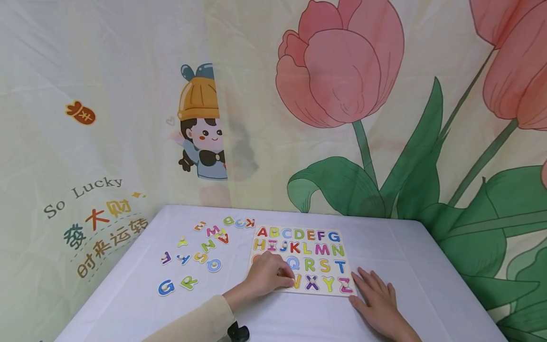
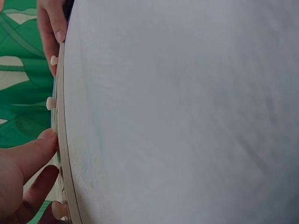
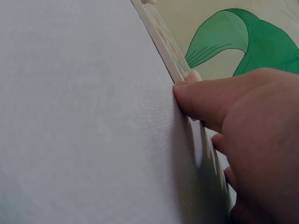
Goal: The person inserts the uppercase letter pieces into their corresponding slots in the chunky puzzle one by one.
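Note:
A wooden alphabet puzzle board (image 1: 352, 293) lies on the table, with coloured letters in rows. My left hand (image 1: 267, 274) bends over its bottom row, thumb and index finger pinching at the yellow letter W piece (image 1: 297, 283). The fingertips hide most of that piece and its knob. In the left wrist view the thumb (image 2: 39, 147) meets the board's surface. My right hand (image 1: 378, 299) rests at the board's lower right corner, its thumb (image 3: 201, 95) touching the edge and its fingers extended along the side. Knobbed X (image 1: 312, 283) and Z (image 1: 345, 285) pieces sit in the board.
Loose letter pieces lie left of the board, among them a blue G (image 1: 166, 287), a green R (image 1: 188, 283), a blue Q (image 1: 214, 265) and a purple F (image 1: 165, 258). Several more are scattered behind them. A printed curtain (image 1: 256, 104) hangs behind the table.

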`<state>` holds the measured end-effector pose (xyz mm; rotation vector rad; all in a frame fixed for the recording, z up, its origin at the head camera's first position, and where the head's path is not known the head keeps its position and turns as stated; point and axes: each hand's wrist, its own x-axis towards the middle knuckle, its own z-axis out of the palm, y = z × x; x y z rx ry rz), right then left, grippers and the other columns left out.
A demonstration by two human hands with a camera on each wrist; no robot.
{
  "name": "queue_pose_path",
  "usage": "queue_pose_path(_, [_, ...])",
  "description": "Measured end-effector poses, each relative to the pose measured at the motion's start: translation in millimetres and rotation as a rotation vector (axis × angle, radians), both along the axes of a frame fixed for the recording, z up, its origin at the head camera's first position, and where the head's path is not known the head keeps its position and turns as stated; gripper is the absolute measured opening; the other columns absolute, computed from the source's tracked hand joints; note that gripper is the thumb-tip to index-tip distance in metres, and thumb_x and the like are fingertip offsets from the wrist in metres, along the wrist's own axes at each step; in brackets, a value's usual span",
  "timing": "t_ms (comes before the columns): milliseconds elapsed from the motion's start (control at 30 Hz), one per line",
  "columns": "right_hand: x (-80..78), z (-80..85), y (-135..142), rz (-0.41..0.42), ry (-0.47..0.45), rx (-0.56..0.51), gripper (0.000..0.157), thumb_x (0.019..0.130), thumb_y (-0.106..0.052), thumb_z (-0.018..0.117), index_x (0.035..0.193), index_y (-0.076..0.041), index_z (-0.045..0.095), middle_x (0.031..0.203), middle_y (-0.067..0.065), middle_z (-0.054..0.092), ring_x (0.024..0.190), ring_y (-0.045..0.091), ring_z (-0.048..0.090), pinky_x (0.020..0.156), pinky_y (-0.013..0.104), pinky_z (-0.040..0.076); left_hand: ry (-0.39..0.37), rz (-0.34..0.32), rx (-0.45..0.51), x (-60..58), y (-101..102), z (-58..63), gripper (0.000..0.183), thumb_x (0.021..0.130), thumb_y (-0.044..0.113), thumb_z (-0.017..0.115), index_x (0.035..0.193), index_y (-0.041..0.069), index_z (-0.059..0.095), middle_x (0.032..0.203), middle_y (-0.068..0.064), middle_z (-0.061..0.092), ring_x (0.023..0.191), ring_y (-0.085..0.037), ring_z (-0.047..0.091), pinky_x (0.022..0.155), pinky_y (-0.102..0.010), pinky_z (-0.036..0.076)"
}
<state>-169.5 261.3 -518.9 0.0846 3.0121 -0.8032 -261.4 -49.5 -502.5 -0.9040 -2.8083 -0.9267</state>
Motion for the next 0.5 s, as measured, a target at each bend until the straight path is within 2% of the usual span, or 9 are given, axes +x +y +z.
queue_pose_path(200, [0.1,-0.5,1.2,0.006,-0.001,-0.006,0.078,0.098,-0.048,0.07,0.16,-0.006,0.046,0.172,0.024,0.026,0.157,0.053,0.002,0.114,0.081,-0.014,-0.013,-0.017,-0.001,-1.3,-0.1,0.5,0.011,0.084,0.035,0.092,0.082,0.037,0.081,0.077,0.029,0.064,0.084,-0.002,0.051,0.085,-0.032,0.039])
queue_pose_path(333, [-0.4,-0.1,0.4,0.0,0.001,-0.004,0.078,0.098,-0.048,0.071,0.16,-0.007,0.047,0.172,0.023,0.026,0.157,0.053,0.002,0.114,0.081,-0.014,-0.008,-0.026,0.004,-3.3,-3.8,2.2,0.011,0.083,0.036,0.093,0.089,0.035,0.083,0.082,0.028,0.067,0.084,-0.002,0.053,0.083,-0.03,0.042])
queue_pose_path(433, [-0.8,-0.3,0.6,-0.004,-0.004,-0.006,0.078,0.098,-0.048,0.071,0.16,-0.007,0.046,0.172,0.023,0.025,0.157,0.053,0.001,0.114,0.081,-0.015,-0.038,-0.002,0.019,-4.2,-9.5,7.3,0.013,0.084,0.035,0.092,0.095,0.032,0.085,0.086,0.027,0.069,0.089,-0.005,0.055,0.082,-0.031,0.044])
queue_pose_path(500, [-0.8,-0.4,1.4,-0.003,-0.01,-0.002,0.078,0.099,-0.048,0.07,0.16,-0.008,0.045,0.173,0.023,0.025,0.157,0.053,0.001,0.114,0.08,-0.015,-0.076,0.037,0.026,-4.0,-15.7,13.6,0.013,0.086,0.035,0.091,0.097,0.032,0.085,0.089,0.025,0.069,0.094,-0.008,0.056,0.084,-0.034,0.045])
